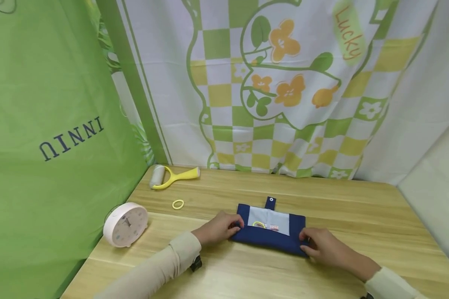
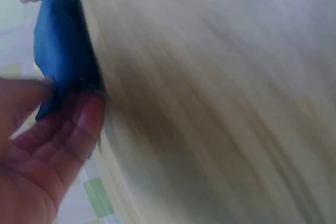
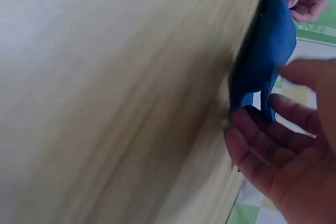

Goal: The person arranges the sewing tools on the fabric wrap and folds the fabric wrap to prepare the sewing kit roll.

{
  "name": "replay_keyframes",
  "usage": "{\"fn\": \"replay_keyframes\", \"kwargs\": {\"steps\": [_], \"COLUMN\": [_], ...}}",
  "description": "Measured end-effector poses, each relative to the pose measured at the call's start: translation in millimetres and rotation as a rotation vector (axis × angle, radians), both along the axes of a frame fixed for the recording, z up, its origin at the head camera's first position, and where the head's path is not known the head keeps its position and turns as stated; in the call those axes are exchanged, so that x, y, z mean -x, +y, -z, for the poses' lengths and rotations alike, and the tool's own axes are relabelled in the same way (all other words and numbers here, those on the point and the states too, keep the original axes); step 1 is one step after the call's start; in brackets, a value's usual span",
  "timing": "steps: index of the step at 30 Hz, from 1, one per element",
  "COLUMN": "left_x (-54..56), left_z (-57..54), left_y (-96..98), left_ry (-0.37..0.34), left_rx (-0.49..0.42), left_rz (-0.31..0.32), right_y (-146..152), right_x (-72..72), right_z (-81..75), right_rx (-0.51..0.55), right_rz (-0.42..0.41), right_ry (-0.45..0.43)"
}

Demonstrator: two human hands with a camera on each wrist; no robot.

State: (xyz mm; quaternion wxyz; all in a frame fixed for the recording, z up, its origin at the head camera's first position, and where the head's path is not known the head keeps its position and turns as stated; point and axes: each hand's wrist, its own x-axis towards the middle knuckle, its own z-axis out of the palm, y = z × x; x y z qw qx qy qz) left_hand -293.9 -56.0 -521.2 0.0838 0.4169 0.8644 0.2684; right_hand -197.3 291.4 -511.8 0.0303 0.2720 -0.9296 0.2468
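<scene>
A navy fabric pouch (image 1: 269, 241) lies on the wooden table, with a pale grey inner panel (image 1: 260, 214) facing up. Its snap strap (image 1: 270, 203) points away from me. A yellow ring (image 1: 259, 224) and a small pink item (image 1: 274, 227) show at the panel's lower edge. My left hand (image 1: 220, 228) pinches the pouch's left end, thumb above and fingers beneath in the left wrist view. At the opposite end, my right hand (image 1: 327, 247) holds the side edge between thumb and fingers; the right wrist view shows the cloth gaping there.
A pink round alarm clock (image 1: 125, 225) stands at the table's left edge. Behind it are a pale yellow ring (image 1: 178, 204) and a lint roller with yellow handle (image 1: 175, 177). A patterned curtain (image 1: 224, 95) hangs along the back, and green cloth (image 1: 60, 187) on the left.
</scene>
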Motion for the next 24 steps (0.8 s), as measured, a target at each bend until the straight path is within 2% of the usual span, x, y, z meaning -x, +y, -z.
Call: {"fn": "replay_keyframes", "kwargs": {"steps": [3, 5, 7, 9, 13, 16, 19, 21, 24], "left_x": [0.6, -0.9, -2.5, -4.3, -7.6, -8.6, -7.5, -5.0, 3.2], "left_z": [2.7, 2.2, 1.1, -1.0, -5.6, -6.7, -8.1, -8.6, -8.1], "left_y": [-0.3, -0.5, 0.7, 3.6, 7.5, 6.4, 3.2, 2.1, 3.6], "left_ry": [0.03, 0.038, 0.072, 0.135, 0.267, 0.347, 0.365, 0.334, 0.207], "left_rx": [0.045, 0.092, 0.163, 0.237, 0.317, 0.293, 0.21, 0.148, 0.041], "left_rz": [0.036, 0.041, 0.041, 0.049, 0.091, 0.096, 0.057, 0.021, -0.047], "right_y": [4.8, 4.5, 3.6, 2.5, 1.1, 2.8, 5.8, 6.7, 4.8], "right_x": [-7.3, -9.8, -9.7, -7.7, -4.1, -4.6, -4.2, -1.9, 7.8], "right_z": [0.5, 0.8, 1.9, 2.5, 3.6, 4.2, 3.4, 1.9, -0.5], "right_rx": [-0.09, -0.171, -0.252, -0.293, -0.298, -0.239, -0.174, -0.141, -0.089], "right_rz": [-0.033, -0.04, -0.041, -0.047, -0.023, -0.023, -0.04, -0.044, -0.022], "right_ry": [0.029, 0.075, 0.16, 0.207, 0.198, 0.205, 0.21, 0.203, 0.18]}}
